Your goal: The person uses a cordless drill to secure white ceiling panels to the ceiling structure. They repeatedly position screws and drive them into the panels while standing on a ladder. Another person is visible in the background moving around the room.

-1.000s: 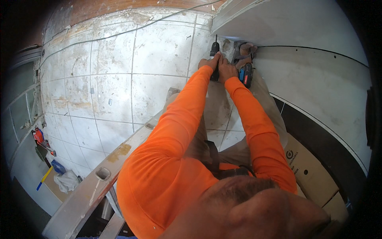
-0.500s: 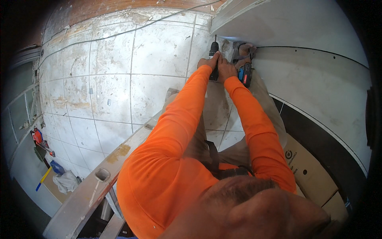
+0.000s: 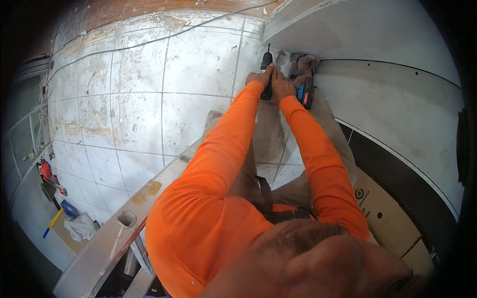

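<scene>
Looking down from the head camera, I see both of my arms in orange sleeves reaching forward to a cordless drill [image 3: 268, 74] held at the edge of a white panel [image 3: 397, 94]. My left hand [image 3: 256, 78] is closed around the drill's dark body from the left side, fingers wrapped and no gap visible. My right hand [image 3: 282, 85] presses on the same tool from the right, curled over its rear part; I cannot tell how far its fingers close beneath. The drill stands roughly upright in the frame, its dark nose pointing away from me toward the corner where the white panel meets the pale tiled floor [image 3: 149, 99]. Just right of my right hand lies the blue and black battery pack [image 3: 305, 92], close against the panel. A thin cable [image 3: 164, 38] runs across the tiles near the upper rim. A grey ladder rail [image 3: 114, 233] crosses the lower left beneath my torso. Far below at the left edge are a red object [image 3: 44, 169], a blue object [image 3: 69, 208] and a crumpled white cloth [image 3: 82, 227]. A brown cardboard box [image 3: 382, 213] sits by my right elbow.
</scene>
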The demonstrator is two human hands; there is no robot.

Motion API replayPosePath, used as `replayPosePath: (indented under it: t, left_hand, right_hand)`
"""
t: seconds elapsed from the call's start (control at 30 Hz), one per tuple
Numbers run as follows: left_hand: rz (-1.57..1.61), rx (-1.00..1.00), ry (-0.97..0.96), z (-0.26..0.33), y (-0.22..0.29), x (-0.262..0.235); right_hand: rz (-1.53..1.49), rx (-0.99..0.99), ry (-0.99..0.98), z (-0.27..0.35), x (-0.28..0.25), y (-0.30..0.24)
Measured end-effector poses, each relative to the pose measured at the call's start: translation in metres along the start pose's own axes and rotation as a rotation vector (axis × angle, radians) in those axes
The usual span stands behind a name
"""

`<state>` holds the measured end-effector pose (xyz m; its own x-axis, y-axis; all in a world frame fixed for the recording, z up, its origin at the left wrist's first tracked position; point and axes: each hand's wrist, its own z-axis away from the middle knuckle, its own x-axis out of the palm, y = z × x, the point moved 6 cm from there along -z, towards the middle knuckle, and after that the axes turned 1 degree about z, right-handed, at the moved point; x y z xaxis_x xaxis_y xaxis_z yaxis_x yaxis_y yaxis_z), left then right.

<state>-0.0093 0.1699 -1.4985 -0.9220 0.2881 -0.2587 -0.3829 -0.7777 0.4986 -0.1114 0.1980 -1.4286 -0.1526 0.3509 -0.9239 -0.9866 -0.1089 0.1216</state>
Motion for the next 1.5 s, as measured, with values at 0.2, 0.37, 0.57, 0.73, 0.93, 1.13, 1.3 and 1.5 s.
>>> replayPosePath:
  t: [0.2,0.37,0.57,0.73,0.93,1.13,1.3,1.5]
  left_hand:
    - [0.018,-0.035,-0.085,0.002,0.003,-0.001]
    - [-0.007,-0.007,-0.001,-0.002,0.0,0.0]
    - [0.002,-0.015,-0.009,-0.005,0.0,0.003]
    - [0.003,-0.008,-0.005,-0.007,0.001,0.003]
    - [-0.019,0.001,0.008,-0.006,0.003,0.001]
    - [-0.027,0.02,-0.055,-0.006,-0.001,0.002]
    - [0.012,-0.093,0.098,-0.086,-0.04,-0.032]
    - [0.752,0.025,-0.113,-0.05,-0.016,-0.035]
  right_hand:
    - [-0.014,-0.001,-0.008,-0.001,0.002,0.001]
    - [0.006,0.001,-0.002,-0.001,0.001,0.001]
    - [-0.032,0.016,-0.081,-0.001,-0.003,0.001]
    - [-0.029,0.014,-0.063,-0.001,-0.006,0.001]
    - [-0.026,-0.01,-0.087,-0.002,-0.005,0.001]
    - [0.023,0.011,-0.071,0.002,-0.004,-0.002]
    - [0.028,-0.025,-0.024,0.016,-0.009,-0.013]
    - [0.003,-0.086,-0.142,0.039,-0.048,-0.015]
